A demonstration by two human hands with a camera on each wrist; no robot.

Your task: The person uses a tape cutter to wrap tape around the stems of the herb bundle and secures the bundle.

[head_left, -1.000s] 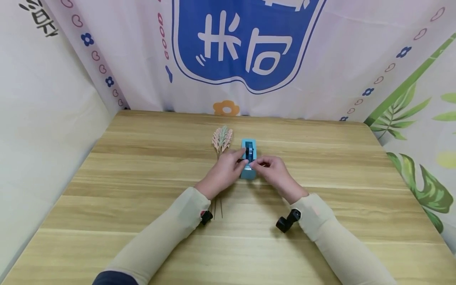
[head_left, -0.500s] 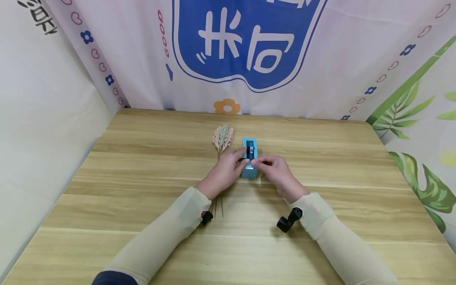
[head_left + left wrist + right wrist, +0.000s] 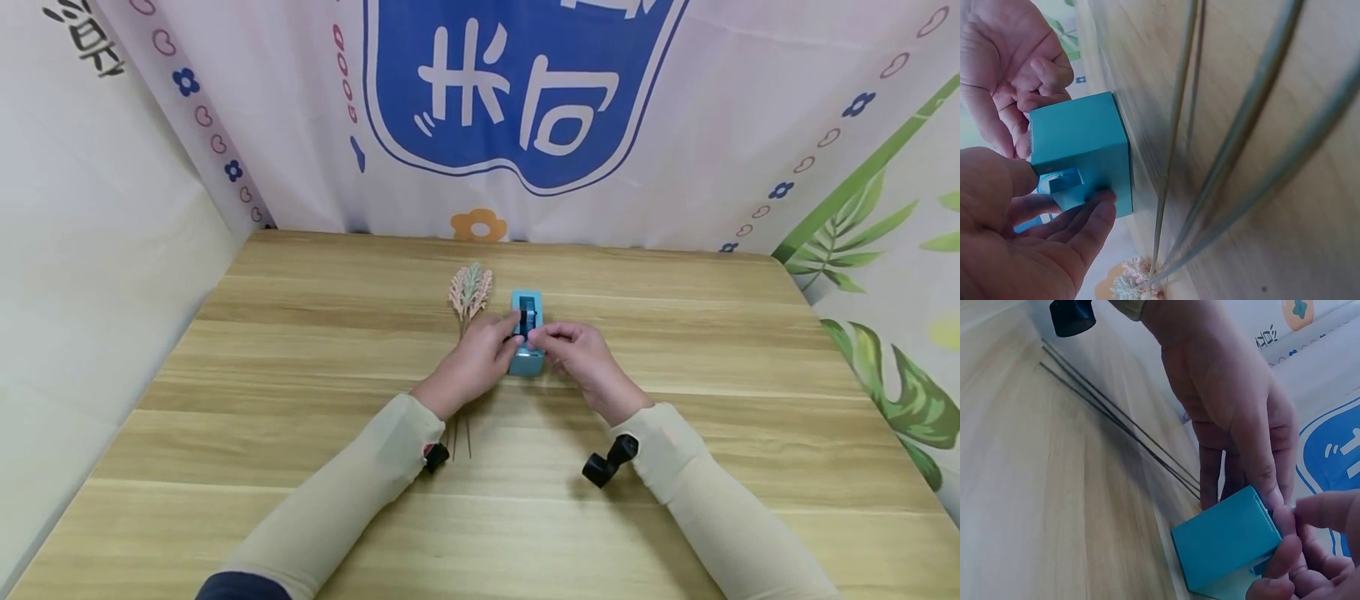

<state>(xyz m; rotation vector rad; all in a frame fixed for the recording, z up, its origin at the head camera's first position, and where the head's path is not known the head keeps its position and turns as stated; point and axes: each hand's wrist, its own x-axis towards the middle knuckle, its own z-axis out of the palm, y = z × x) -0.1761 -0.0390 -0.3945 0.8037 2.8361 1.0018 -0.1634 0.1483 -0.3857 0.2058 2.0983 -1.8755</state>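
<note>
A blue tape dispenser point(image 3: 527, 364) stands on the wooden table, its serrated edge facing the person. My left hand point(image 3: 468, 358) grips it from the left, with the thumb by the cutter and fingers along the side wall point(image 3: 1075, 128). From the right, my right hand point(image 3: 583, 354) pinches with thumb and index finger just above the serrated edge, at the end of the tape; the tape itself is mostly hidden by the fingertips. In the right wrist view both hands' fingertips meet at the edge of the dispenser point(image 3: 1225, 540).
Several artificial flower sprigs point(image 3: 470, 287), pink and pale green, lie left of the dispenser. Their long thin stems point(image 3: 1244, 119) run under the left hand and wrist. A printed curtain point(image 3: 300, 125) hangs behind the table's far edge. Black wrist cameras point(image 3: 600, 469) jut from both cuffs.
The right hand's pinching fingertips have shifted slightly away from the person, toward the tape roll. The left hand keeps its grip on the dispenser, and the flowers lie as before.
</note>
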